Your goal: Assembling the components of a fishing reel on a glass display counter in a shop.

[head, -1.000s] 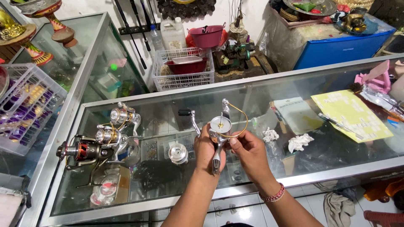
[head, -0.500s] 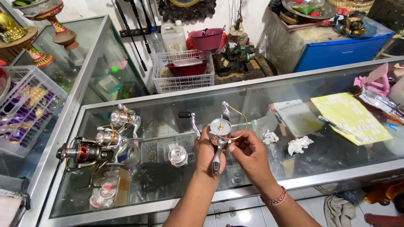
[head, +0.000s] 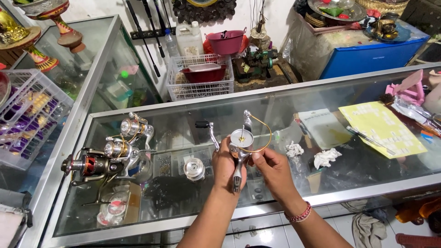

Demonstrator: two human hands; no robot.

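Right above the glass counter (head: 321,92), a silver spinning reel (head: 242,140) with a gold bail wire sits between both hands, its stem pointing down toward the person. Its body rests against the left hand (head: 223,161), whose fingers wrap the near side just below the crank handle, so the grip is closed around the reel. Opposite, the right hand (head: 272,167) pinches the reel's lower right side with thumb and fingertips. A loose spool (head: 194,168) lies on the glass just left of the left hand, with three more reels (head: 110,151) farther left.
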